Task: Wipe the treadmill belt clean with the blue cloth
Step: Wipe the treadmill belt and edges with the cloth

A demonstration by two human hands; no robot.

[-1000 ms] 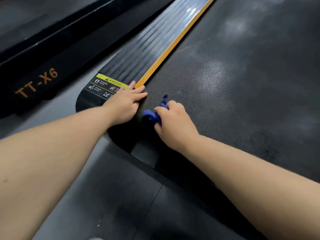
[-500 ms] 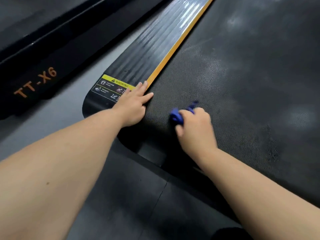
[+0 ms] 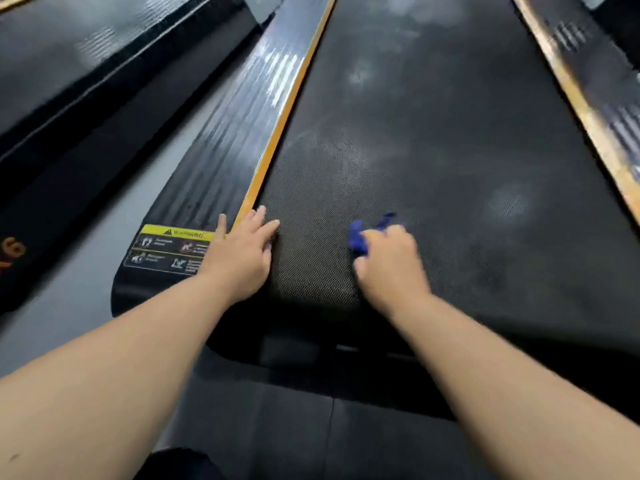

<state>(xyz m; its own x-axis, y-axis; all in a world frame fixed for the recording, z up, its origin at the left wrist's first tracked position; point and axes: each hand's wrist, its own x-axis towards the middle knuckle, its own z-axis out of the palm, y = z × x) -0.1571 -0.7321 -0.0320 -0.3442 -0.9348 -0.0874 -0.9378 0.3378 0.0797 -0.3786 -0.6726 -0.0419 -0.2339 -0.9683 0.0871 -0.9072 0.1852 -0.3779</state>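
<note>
So the right hand has slid rightwards along the near end of the treadmill belt. A second ago it was just beside the left hand; now the two are well apart, with bare belt between them. To me that reads as one sideways wipe stroke in progress, starting at the left edge and heading for the right rail.

The blue cloth is scrunched up in the right hand's fingers, which are curled round it and pressing it onto the belt near the near edge. It's a bit blurry, so I can't say how tight the grasp is. The left hand hasn't really budged: its fingers are straight and spread, lying flat where the orange strip meets the belt, right next to the warning sticker. It looks like it's just bracing.

Direction-wise, the belt's long axis runs straight away, near to far. The cloth is too bunched to have a real long axis, but the visible part lies roughly left to right, with a little tail poking out to the far right.

There are pale dusty patches all over the far part, so I'd guess there's plenty left to do.
</note>
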